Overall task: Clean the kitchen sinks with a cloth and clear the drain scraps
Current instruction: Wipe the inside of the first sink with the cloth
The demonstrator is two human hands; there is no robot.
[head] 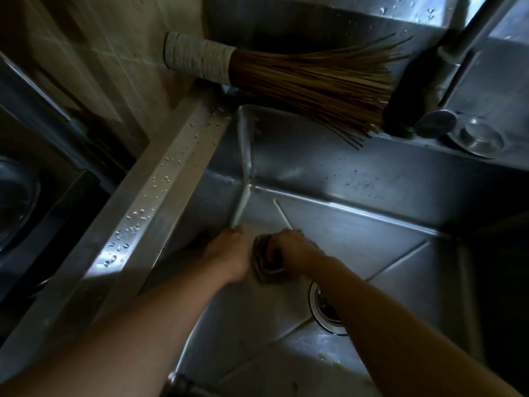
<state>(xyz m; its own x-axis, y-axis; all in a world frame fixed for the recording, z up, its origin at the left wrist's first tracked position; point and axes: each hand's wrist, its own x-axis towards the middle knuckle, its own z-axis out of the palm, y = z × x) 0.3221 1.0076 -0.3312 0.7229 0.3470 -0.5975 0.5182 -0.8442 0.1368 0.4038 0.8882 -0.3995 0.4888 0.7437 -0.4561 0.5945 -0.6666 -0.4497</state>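
A: Where is the cloth?

B: The cloth (264,260) is bunched on the floor of the steel sink (372,242), near its far left corner. The right hand (292,250) grips it, fingers curled round the wad.

A: And the other hand?

B: The left hand (229,253) sits just beside the cloth, against the sink's left wall. Its fingers point down and away, so I cannot tell whether they are curled or straight, or whether they hold anything.

A: The drain?

B: The drain (326,306) lies nearer the person than the cloth, half hidden under the right forearm. A few pale scraps (326,357) lie on the sink floor, nearer than the drain.

A: Anything else around?

B: A bamboo brush (286,75) lies across the back rim, bristles toward the faucet (446,58). Water drops bead on the left rim.
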